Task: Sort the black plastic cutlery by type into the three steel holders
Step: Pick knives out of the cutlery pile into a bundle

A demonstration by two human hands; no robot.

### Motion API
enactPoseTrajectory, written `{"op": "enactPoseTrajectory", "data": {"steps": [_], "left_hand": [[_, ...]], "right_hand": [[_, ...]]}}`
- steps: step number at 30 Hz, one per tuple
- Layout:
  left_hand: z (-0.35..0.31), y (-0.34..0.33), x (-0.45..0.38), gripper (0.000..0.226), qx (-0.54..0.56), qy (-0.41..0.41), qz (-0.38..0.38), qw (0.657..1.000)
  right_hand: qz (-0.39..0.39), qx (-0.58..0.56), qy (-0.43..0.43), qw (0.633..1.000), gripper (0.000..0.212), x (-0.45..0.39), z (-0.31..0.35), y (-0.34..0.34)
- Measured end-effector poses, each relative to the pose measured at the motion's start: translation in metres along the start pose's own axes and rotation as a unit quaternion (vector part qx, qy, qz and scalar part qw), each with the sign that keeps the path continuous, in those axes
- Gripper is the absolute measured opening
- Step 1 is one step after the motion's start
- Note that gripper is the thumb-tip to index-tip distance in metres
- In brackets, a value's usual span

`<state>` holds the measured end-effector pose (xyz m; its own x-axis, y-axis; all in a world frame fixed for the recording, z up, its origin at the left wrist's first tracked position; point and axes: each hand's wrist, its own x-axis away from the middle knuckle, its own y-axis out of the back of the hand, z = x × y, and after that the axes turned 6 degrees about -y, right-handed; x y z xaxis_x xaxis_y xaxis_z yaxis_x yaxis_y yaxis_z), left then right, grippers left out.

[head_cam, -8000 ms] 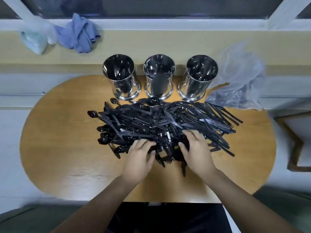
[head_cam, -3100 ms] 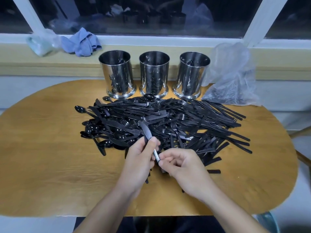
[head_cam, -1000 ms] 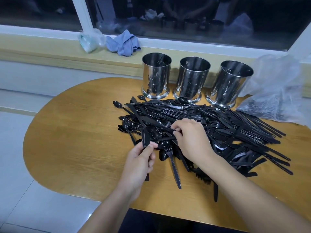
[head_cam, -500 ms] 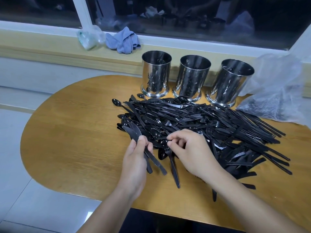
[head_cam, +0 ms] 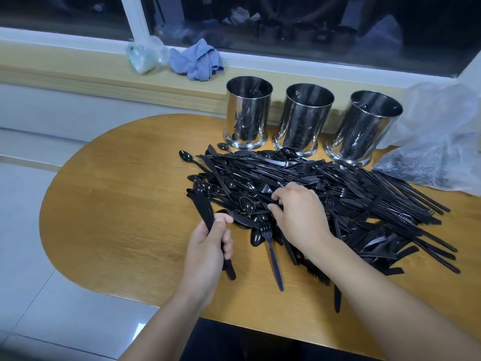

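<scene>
Left hand [head_cam: 208,246] grips knives [head_cam: 205,212]; right hand [head_cam: 299,217] pinches into pile [head_cam: 338,194]. I expect tangled pieces dragging out, sliding off surface [head_cam: 117,204].

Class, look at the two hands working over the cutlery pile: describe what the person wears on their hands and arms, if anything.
Both the left hand and the right hand are bare: no gloves, rings, watch or bracelet show. Both forearms are uncovered to the frame's edge, with no sleeve in view. Nails look short and unpainted.
</scene>
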<state>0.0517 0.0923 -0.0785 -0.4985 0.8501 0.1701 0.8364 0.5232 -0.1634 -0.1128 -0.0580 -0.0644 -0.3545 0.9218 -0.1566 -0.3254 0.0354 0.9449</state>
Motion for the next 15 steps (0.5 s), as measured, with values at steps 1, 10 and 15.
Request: {"op": "enactPoseTrajectory", "data": {"steps": [1, 10, 15], "left_hand": [[0.000, -0.001, 0.001, 0.027, -0.003, 0.003, -0.001, 1.000], [-0.003, -0.004, 0.003, 0.038, 0.015, 0.017, -0.005, 1.000], [-0.007, -0.011, 0.001, 0.040, 0.061, 0.010, 0.028, 0.998]], "right_hand": [[0.002, -0.007, -0.002, 1.000, 0.015, -0.001, 0.000, 0.001], [-0.024, -0.040, 0.026, 0.999, 0.013, 0.007, 0.000, 0.016], [0.021, -0.160, 0.041, 0.986, 0.010, 0.044, 0.021, 0.033]]}}
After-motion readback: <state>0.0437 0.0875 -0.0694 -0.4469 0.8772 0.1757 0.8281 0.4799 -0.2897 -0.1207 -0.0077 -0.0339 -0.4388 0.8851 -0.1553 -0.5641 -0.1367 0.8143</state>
